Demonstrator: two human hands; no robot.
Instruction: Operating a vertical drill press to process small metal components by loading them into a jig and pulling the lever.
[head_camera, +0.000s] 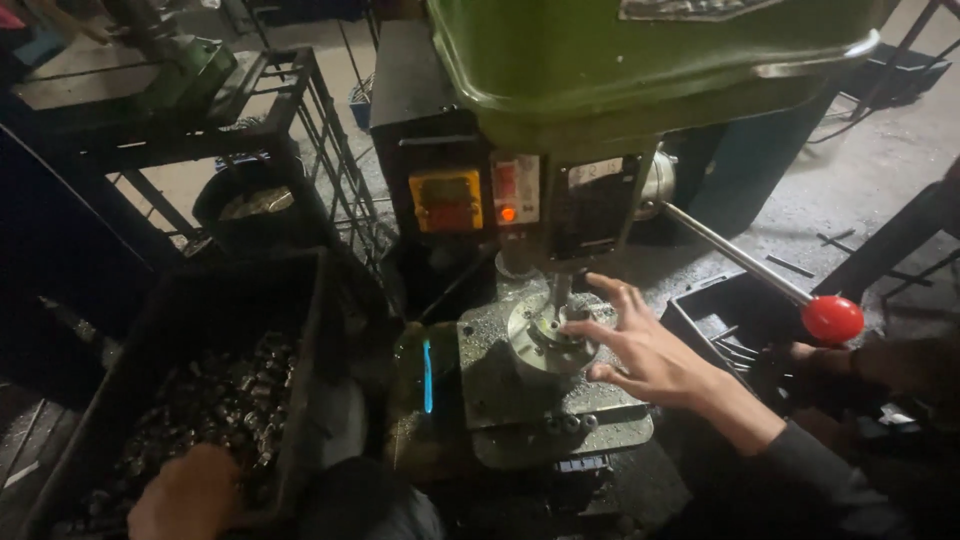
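Note:
A green drill press (640, 60) stands in front of me, its spindle (560, 292) hanging over a round metal fixture (535, 345) on the machine table (500, 390). My right hand (640, 345) reaches in from the right with fingers spread, fingertips touching the fixture's right side beside the spindle. My left hand (185, 495) is low at the left, down in a black crate (300, 330) full of small dark metal parts (215, 400). Whether it holds a part is hidden.
The feed lever with a red ball knob (832, 319) sticks out to the right. A control panel with yellow and red switches (475, 198) faces me. A black tray (725, 320) sits on the right, a metal rack (290, 110) behind left.

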